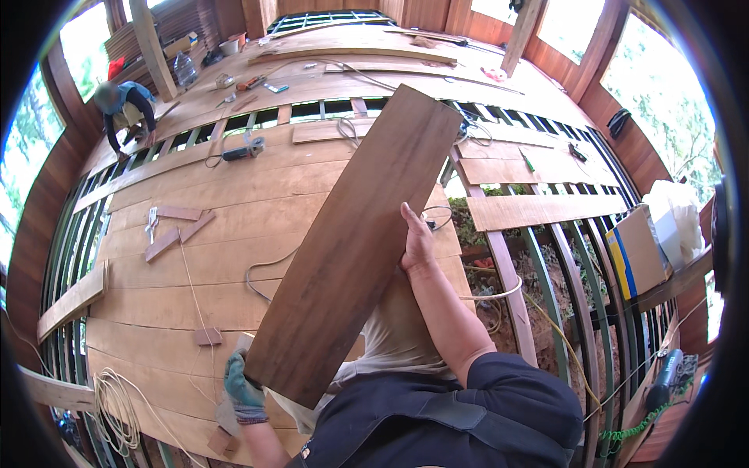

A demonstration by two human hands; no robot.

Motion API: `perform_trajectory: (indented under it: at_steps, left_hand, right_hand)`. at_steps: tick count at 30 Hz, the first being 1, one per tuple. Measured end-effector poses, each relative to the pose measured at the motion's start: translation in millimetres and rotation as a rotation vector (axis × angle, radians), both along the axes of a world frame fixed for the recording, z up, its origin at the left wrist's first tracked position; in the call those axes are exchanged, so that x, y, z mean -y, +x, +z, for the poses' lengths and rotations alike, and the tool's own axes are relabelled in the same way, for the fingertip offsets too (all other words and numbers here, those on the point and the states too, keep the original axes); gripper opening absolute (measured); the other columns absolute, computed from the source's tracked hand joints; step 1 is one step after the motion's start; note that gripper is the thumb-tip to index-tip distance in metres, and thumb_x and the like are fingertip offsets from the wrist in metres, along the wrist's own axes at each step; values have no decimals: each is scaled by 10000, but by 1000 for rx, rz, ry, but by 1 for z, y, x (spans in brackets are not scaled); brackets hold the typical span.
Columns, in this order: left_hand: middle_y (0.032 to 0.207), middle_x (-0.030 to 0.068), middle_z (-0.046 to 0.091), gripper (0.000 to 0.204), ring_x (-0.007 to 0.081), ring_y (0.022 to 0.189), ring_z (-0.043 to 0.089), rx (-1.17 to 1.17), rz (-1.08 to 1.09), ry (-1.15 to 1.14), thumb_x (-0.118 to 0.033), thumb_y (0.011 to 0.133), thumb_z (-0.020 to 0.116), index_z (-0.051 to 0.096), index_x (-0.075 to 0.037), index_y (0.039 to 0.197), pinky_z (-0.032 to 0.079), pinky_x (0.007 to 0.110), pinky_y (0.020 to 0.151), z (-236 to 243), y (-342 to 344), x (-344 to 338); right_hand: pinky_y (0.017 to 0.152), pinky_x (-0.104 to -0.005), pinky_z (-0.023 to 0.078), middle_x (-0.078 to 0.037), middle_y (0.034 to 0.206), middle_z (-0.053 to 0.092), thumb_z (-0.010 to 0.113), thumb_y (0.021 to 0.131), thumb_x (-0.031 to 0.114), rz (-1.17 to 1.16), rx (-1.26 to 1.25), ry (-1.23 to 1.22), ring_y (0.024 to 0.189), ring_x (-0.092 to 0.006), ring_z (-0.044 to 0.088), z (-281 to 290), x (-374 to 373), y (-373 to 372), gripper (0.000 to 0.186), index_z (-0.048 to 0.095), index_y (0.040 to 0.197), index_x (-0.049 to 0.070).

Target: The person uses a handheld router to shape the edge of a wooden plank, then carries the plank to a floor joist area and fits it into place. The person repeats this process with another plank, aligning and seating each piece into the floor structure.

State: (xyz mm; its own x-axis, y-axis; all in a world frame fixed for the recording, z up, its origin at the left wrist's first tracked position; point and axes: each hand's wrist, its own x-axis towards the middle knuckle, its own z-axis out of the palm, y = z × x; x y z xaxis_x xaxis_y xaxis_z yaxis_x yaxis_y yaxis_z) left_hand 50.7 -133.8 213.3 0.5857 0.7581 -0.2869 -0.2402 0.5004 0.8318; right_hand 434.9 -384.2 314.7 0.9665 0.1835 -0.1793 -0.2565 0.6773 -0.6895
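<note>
A wide dark-brown wooden plank (355, 246) slants across in front of me, its far end up and to the right. My left hand (243, 380), in a green and grey work glove, grips the plank's near lower-left corner. Bare, my right hand (417, 238) holds the right-hand edge about midway along, thumb showing on top and the other fingers hidden behind. Below the plank, my legs in light trousers show in part over the board floor (187, 269).
Open gaps between joists (546, 273) lie to my right, with soil and plants below. Cords, an angle grinder (243, 150) and wood offcuts (179, 234) lie on the boards. A co-worker (129, 113) crouches at the far left. A cardboard box (640, 253) stands at right.
</note>
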Motion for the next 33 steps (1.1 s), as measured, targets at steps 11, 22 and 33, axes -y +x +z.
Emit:
perform_trajectory:
  at_steps: [11, 22, 33]
  left_hand:
    - [1324, 122, 648, 413, 245, 1238, 599, 326, 41, -211, -267, 1021, 497, 608, -13, 1329, 455, 401, 1093, 20, 27, 22]
    - [1346, 67, 585, 398, 163, 1210, 572, 534, -42, 141, -175, 1080, 481, 469, 7, 1434, 484, 317, 1028, 77, 51, 39]
    - [1382, 107, 559, 429, 205, 1234, 566, 856, -190, 25, -104, 1068, 396, 387, 24, 1478, 479, 366, 1059, 94, 59, 45]
  right_hand:
    - [1152, -466, 355, -138, 1471, 506, 633, 968, 439, -19, 53, -307, 1350, -281, 467, -31, 34, 38, 616, 519, 1409, 24]
    - [1087, -469, 471, -171, 1358, 599, 593, 1000, 252, -59, 19, -348, 1227, -329, 581, -66, 48, 93, 490, 526, 1389, -39]
    - [1099, -445, 459, -204, 1377, 596, 482, 1039, 277, 178, 52, -341, 1249, -343, 581, -160, 46, 174, 498, 494, 1413, -51]
